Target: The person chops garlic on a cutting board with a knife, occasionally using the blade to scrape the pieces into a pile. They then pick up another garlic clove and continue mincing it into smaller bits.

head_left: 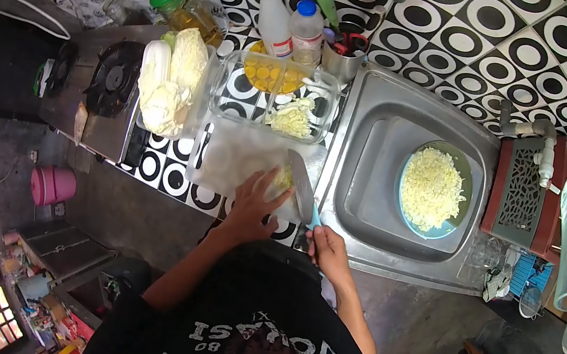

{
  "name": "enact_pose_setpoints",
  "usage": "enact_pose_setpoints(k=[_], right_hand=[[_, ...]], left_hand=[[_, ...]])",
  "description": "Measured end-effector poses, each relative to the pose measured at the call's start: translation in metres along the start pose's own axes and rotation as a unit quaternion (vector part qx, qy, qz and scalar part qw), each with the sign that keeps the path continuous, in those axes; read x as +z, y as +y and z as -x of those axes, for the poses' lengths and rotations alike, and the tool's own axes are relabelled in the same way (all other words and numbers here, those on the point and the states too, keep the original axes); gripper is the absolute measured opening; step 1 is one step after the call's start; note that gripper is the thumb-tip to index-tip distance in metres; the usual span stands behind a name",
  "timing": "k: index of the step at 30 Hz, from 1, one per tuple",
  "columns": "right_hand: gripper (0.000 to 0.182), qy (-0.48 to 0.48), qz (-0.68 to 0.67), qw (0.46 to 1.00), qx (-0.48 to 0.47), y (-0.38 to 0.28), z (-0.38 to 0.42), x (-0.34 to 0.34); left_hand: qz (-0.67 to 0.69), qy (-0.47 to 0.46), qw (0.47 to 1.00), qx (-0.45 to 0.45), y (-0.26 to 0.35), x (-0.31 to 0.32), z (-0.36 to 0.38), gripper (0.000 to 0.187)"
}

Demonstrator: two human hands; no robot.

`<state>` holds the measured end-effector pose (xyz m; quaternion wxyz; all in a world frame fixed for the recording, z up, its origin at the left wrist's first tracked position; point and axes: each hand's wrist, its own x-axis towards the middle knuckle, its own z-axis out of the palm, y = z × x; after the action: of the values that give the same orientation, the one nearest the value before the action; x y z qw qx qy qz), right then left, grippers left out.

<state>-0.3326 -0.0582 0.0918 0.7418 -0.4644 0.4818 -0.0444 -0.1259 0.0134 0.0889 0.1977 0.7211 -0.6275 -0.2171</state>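
Observation:
On a translucent cutting board (227,156), my left hand (255,202) lies with its fingers spread, the fingertips touching a small pile of pale green chopped vegetable (284,177). My right hand (329,251) is wrapped round the light blue handle of a knife (302,184), whose blade rests beside the pile, pointing away from me. Just beyond the board is a divided glass container (220,95) with chopped pale pieces (292,117) in its right part. A tray at the left holds whole cabbages (185,67).
A steel sink (354,181) at the right holds a bowl (465,174) of finely chopped cabbage (434,187). Behind the container stand two bottles (306,31) and a utensil cup (342,61). A gas stove (113,77) is at the left.

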Motion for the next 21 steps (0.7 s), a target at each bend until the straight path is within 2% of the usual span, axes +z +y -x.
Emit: enact_pose_setpoints(k=[1,2,4,6,8,12,14,15,16,17,18,19,20,21], right_hand=[[0.032,-0.012,-0.036,0.999,0.024,-0.001,-0.003,0.007],[0.032,-0.015,-0.034,0.999,0.024,-0.004,-0.004,0.011],[0.034,-0.065,-0.102,0.99,0.07,-0.013,-0.005,0.017],[0.033,-0.069,-0.114,0.988,0.076,-0.015,-0.004,0.019],[0.033,-0.083,-0.104,0.986,0.098,-0.014,-0.001,0.014],[0.033,-0.065,-0.083,0.99,0.096,-0.011,0.013,0.002],[0.034,-0.032,-0.048,0.996,0.066,-0.012,0.019,-0.002],[0.033,0.004,0.024,0.999,0.026,-0.012,0.021,-0.002],[0.033,0.003,0.025,0.999,0.024,-0.009,0.021,-0.001],[0.033,0.047,0.132,0.988,-0.071,-0.004,0.021,0.0],[0.033,0.091,0.235,0.954,-0.165,-0.002,0.02,0.001],[0.028,0.093,0.27,0.944,-0.167,-0.004,0.019,0.004],[0.028,0.093,0.271,0.943,-0.169,-0.004,0.017,0.006],[0.026,0.072,0.286,0.939,-0.18,-0.003,0.014,0.008]], left_hand=[[-0.001,-0.009,0.999,0.031,0.005,-0.001,0.002,0.066],[-0.001,-0.007,1.0,0.027,0.008,-0.001,0.003,0.066],[-0.045,-0.065,0.996,0.038,0.011,-0.002,0.006,0.071],[-0.064,-0.058,0.996,0.031,0.005,0.003,0.007,0.075],[-0.097,-0.037,0.994,-0.037,0.001,0.004,0.004,0.073],[-0.094,0.004,0.993,-0.077,-0.02,0.012,-0.002,0.074],[0.076,0.06,0.992,-0.081,-0.027,0.017,-0.005,0.073],[0.17,0.107,0.979,-0.044,-0.026,0.017,-0.008,0.07],[0.169,0.109,0.979,-0.044,-0.023,0.017,-0.009,0.07],[0.431,0.088,0.883,-0.165,-0.018,0.019,-0.009,0.067],[0.652,0.058,0.706,-0.269,-0.009,0.016,-0.012,0.065],[0.699,0.07,0.656,-0.275,-0.002,0.013,-0.014,0.055],[0.698,0.072,0.658,-0.273,-0.004,0.015,-0.013,0.055],[0.777,0.061,0.561,-0.278,-0.007,0.017,-0.012,0.057]])
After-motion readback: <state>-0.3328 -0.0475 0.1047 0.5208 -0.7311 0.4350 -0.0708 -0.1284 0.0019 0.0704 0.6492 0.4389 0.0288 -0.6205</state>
